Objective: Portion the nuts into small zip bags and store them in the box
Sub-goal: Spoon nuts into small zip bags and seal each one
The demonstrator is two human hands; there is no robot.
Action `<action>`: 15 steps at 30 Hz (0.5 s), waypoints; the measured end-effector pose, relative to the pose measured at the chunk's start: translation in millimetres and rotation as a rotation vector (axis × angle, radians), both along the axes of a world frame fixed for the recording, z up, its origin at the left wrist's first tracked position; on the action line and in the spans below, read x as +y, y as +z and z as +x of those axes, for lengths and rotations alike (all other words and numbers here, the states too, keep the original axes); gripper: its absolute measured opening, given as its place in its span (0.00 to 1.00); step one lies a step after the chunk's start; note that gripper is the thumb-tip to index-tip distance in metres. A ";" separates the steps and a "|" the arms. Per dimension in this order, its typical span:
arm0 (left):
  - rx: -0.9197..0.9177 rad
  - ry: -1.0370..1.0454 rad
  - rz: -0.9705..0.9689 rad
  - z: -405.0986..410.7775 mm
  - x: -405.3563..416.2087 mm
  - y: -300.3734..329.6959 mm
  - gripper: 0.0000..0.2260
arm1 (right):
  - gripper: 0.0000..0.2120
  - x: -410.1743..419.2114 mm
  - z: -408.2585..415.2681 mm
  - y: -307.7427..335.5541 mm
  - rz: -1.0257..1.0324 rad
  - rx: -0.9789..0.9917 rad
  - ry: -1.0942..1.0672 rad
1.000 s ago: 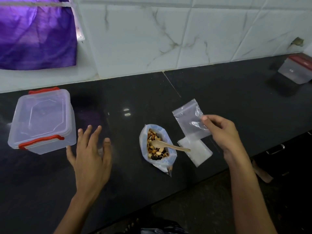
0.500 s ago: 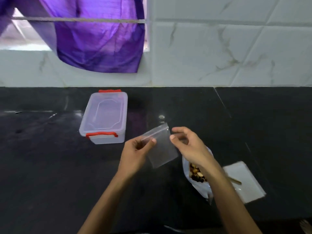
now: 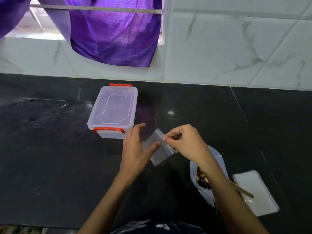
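A small clear zip bag (image 3: 159,150) is held above the black counter (image 3: 50,157), empty. My right hand (image 3: 184,141) pinches its zip edge between thumb and fingertips. My left hand (image 3: 136,147) pinches the bag's other side, thumb on top and fingers underneath. The clear storage box (image 3: 114,111) with red latches stands shut just beyond my left hand. An open bag of mixed nuts (image 3: 205,179) lies under my right forearm, partly hidden. A wooden spoon handle (image 3: 244,191) sticks out of it to the right.
A stack of flat empty zip bags (image 3: 255,191) lies at the right near the counter's front edge. A purple cloth (image 3: 114,34) hangs over the white tiled wall behind the box.
The view has swung left from the first frame. My right hand lifted the zip bag off the counter, my left hand joined it, and both hands now work at its zip edge.
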State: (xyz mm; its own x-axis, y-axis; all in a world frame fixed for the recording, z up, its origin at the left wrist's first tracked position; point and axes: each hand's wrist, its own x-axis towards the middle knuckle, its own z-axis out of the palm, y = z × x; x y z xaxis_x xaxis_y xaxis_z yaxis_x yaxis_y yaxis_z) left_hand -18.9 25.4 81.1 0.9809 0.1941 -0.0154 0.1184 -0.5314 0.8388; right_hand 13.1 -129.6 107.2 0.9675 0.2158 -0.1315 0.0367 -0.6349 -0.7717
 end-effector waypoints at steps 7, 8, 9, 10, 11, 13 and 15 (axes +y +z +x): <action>-0.001 -0.011 -0.382 -15.8 -14.2 -3.1 0.04 | 0.04 3.3 -13.8 -26.7 0.204 0.103 -0.087; 0.010 -0.021 -0.410 -15.8 -14.6 -4.4 0.04 | 0.04 4.5 -15.2 -29.1 0.212 0.110 -0.082; 0.020 -0.025 -0.434 -15.9 -14.0 -5.8 0.05 | 0.04 5.0 -16.0 -31.0 0.226 0.117 -0.079; 0.031 -0.030 -0.462 -16.0 -13.0 -6.6 0.05 | 0.04 5.0 -15.9 -31.9 0.238 0.123 -0.070; 0.050 -0.032 -0.505 -16.3 -11.9 -7.3 0.05 | 0.03 4.2 -15.6 -32.2 0.244 0.135 -0.051; 0.120 -0.021 -0.633 -15.9 -8.8 -6.3 0.06 | 0.01 1.6 -14.8 -30.3 0.259 0.190 0.016; 0.184 -0.024 -0.706 -14.7 -5.8 -4.4 0.06 | 0.02 -0.8 -13.8 -29.1 0.286 0.246 0.067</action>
